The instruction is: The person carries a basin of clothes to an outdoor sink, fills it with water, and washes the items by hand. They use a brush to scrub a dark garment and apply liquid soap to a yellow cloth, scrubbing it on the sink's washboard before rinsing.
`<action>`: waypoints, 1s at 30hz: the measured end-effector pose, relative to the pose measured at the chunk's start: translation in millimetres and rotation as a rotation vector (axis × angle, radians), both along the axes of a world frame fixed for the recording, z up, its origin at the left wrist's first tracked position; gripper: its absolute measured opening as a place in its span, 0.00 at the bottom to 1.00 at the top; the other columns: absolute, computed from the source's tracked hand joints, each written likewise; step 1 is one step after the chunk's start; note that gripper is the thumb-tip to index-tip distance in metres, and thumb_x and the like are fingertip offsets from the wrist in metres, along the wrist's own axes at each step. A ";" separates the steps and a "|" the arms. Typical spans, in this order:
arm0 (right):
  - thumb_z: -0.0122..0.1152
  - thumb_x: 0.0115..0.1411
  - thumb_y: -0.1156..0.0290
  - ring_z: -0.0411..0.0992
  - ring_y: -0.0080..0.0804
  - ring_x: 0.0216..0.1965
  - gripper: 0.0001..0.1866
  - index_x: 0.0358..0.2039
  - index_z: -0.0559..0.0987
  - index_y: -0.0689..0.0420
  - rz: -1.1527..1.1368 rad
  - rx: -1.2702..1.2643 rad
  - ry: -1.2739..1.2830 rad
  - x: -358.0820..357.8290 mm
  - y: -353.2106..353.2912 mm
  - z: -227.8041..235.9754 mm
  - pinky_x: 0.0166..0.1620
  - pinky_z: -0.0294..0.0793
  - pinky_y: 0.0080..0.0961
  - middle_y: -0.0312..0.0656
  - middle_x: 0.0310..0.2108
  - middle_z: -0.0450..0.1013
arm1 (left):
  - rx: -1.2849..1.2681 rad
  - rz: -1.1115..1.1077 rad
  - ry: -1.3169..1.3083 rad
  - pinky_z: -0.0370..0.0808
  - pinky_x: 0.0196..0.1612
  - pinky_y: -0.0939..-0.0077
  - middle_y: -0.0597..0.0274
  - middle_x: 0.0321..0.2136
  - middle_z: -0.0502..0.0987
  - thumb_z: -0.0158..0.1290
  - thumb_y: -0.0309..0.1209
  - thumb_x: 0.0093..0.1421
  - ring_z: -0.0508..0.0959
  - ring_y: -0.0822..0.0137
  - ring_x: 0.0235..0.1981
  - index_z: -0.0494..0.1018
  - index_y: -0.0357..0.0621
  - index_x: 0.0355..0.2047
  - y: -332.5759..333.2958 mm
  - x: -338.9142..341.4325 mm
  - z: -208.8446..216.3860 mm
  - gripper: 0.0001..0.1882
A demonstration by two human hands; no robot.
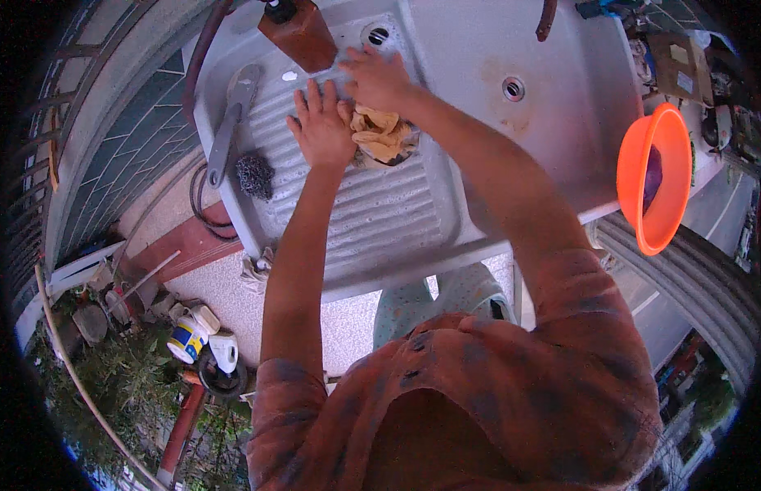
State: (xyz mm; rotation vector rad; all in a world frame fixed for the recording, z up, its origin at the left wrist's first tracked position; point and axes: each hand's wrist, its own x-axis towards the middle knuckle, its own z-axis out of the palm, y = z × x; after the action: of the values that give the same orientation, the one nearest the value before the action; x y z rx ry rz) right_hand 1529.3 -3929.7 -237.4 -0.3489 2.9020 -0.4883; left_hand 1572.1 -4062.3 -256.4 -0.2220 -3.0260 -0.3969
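Both of my hands are over the ribbed side of a pale laundry sink (380,213). My left hand (325,131) lies on the wet ridges with its fingers spread, its thumb side beside a crumpled tan cloth (380,135). Farther forward, my right hand (374,79) has its fingers stretched out and slightly smeared; it holds nothing that I can see. The cloth sits bunched below my right wrist, and a darker patch shows at its edge. Just beyond my fingers stands an orange-brown pump bottle (303,37), with a small white bit (289,76) near its base.
A grey long-handled brush (233,123) and a dark scouring pad (254,176) lie along the sink's left side. The smooth right basin has a drain (513,88). An orange plastic bowl (683,164) with something purple inside sits at the right edge. Plants (110,360) grow lower left.
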 end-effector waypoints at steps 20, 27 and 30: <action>0.43 0.54 0.59 0.50 0.41 0.59 0.25 0.52 0.65 0.54 -0.065 0.003 0.282 73.1 -11.4 -3.7 0.56 0.45 0.54 0.45 0.58 0.54 | -0.049 -0.082 0.021 0.49 0.54 0.42 0.58 0.57 0.56 0.35 0.38 0.59 0.53 0.49 0.58 0.57 0.53 0.56 -2.8 23.6 15.6 0.23; 0.45 0.55 0.58 0.50 0.43 0.60 0.26 0.52 0.64 0.55 0.089 -0.076 0.243 149.4 -7.2 0.1 0.56 0.44 0.56 0.46 0.58 0.54 | 0.071 -0.281 -0.111 0.45 0.55 0.39 0.62 0.60 0.51 0.36 0.39 0.55 0.50 0.50 0.60 0.52 0.51 0.59 -22.6 108.3 26.4 0.29; 0.44 0.55 0.59 0.48 0.40 0.61 0.28 0.55 0.59 0.58 -0.119 0.020 0.285 45.9 -18.4 10.6 0.56 0.44 0.54 0.44 0.59 0.51 | -0.107 -0.112 0.055 0.49 0.54 0.41 0.61 0.58 0.55 0.35 0.38 0.59 0.53 0.50 0.59 0.56 0.51 0.56 -12.2 9.1 23.2 0.24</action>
State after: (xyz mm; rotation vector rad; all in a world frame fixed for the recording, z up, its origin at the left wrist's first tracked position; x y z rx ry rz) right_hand 1575.2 -3948.1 -226.8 -0.2625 3.2167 -0.4603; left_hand 1581.2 -4074.5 -233.2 -0.4037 -2.9920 -0.2323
